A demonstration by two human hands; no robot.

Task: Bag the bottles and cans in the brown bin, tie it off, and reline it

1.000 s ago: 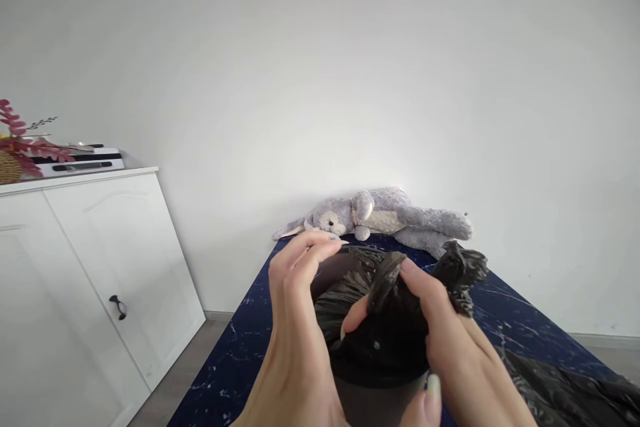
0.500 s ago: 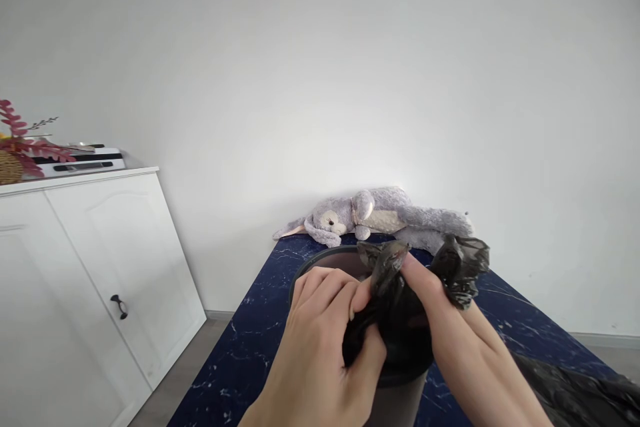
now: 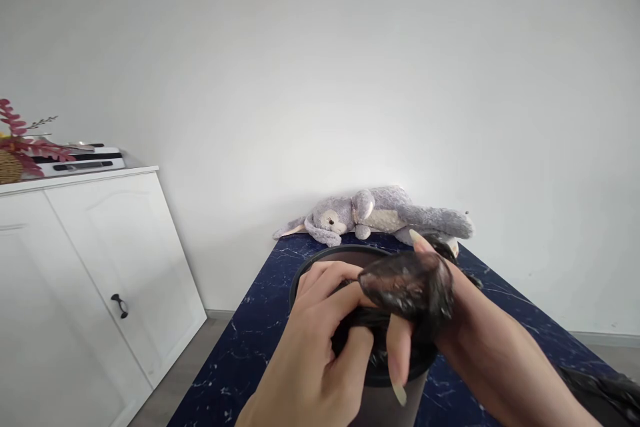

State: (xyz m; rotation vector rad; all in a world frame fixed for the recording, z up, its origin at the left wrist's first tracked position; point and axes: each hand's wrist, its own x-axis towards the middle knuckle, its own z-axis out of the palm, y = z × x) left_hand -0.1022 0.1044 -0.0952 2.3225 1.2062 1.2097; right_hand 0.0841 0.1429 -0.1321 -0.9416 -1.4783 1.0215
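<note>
A thin black plastic bag (image 3: pixel 400 283) is bunched over the mouth of a dark round trash bin (image 3: pixel 385 407). My left hand (image 3: pixel 315 340) is closed on the bag's gathered plastic, with its fingers curled above the bin's opening. A loop of the plastic lies across my right hand (image 3: pixel 465 300), which grips the bag at the bin's right side. One right fingertip points up past the loop and another digit hangs down below it. The remaining right fingers are hidden by plastic and the hand itself.
The bin stands on a dark blue marble-patterned table (image 3: pixel 250 313). Behind it a grey plush rabbit (image 3: pixel 380 210) lies against the wall. More black plastic (image 3: pixel 600 390) rests at the table's right. At left is a white cabinet (image 3: pixel 115 267) with a flower basket (image 3: pixel 10 167) on top.
My right hand has turned and moved slightly right, bringing the plastic loop across its fingers. My left hand keeps nearly the same place over the bin.
</note>
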